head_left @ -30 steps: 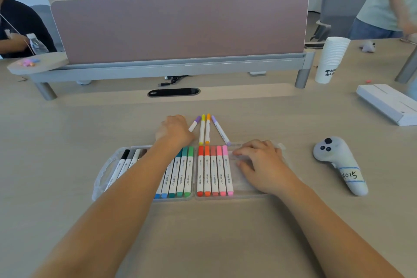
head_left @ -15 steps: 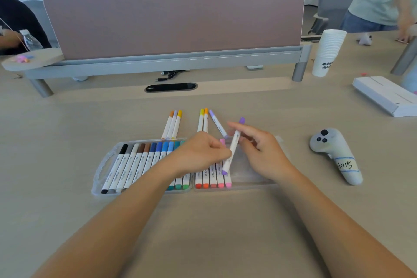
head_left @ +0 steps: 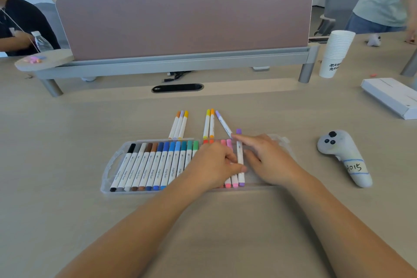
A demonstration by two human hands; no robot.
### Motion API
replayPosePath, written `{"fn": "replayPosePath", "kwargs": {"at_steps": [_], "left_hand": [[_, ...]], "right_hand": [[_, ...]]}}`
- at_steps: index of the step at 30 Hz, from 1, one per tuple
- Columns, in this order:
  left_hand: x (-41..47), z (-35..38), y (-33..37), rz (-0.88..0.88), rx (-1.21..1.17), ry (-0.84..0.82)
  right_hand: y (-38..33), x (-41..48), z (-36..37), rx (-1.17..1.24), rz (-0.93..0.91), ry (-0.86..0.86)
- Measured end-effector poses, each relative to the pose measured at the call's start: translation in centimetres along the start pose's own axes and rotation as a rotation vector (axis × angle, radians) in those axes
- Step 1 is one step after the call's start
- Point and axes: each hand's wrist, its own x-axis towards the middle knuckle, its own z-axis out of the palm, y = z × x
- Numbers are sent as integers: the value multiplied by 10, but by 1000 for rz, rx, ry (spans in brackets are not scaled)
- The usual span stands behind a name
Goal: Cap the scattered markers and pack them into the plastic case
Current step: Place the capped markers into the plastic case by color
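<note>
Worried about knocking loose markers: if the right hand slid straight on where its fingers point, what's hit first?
Probably the loose lavender marker just beyond the index fingertip of the right hand; depth is unclear.

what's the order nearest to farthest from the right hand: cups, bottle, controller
1. Controller, on the desk just right of the right hand.
2. Cups, far right, by the divider's end.
3. Bottle, far left, across the desk.

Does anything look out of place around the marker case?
Six capped markers lie loose on the desk beyond the plastic case, the lilac marker slanted. The purple marker, held by left hand and right hand, sticks out past its row.
</note>
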Motion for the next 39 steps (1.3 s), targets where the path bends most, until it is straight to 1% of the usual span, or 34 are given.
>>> {"fn": "replayPosePath", "kwargs": {"at_steps": [3,5,9,13,19,25,27,29,31,33,36,39], "left_hand": [[-3,0,-2,-23,-17,26],[-2,0,-4,1,19,-35],[8,-4,-5,25,218,-209],[13,-10,2,26,272,-283],[16,-15,2,-4,218,-261],[16,-14,5,8,349,-261],[17,-16,2,22,333,-256],[15,-19,-2,31,258,-259],[14,-24,-10,1,87,-223],[16,-30,-24,-44,-52,-125],[24,-42,-47,-134,-11,49],[28,-52,-66,-227,11,144]], "right_hand": [[-1,-1,-1,-69,78,-26],[3,0,-2,-129,136,2],[9,3,-1,-155,226,30],[11,3,1,-199,227,20],[10,3,1,-239,202,-13],[7,2,0,-253,160,-38],[7,3,0,-249,173,-40],[8,4,0,-246,183,-31],[5,9,-1,-266,176,-14],[2,20,-1,-273,160,2],[-3,46,-1,-221,163,28],[-14,79,5,-246,282,9]]}}
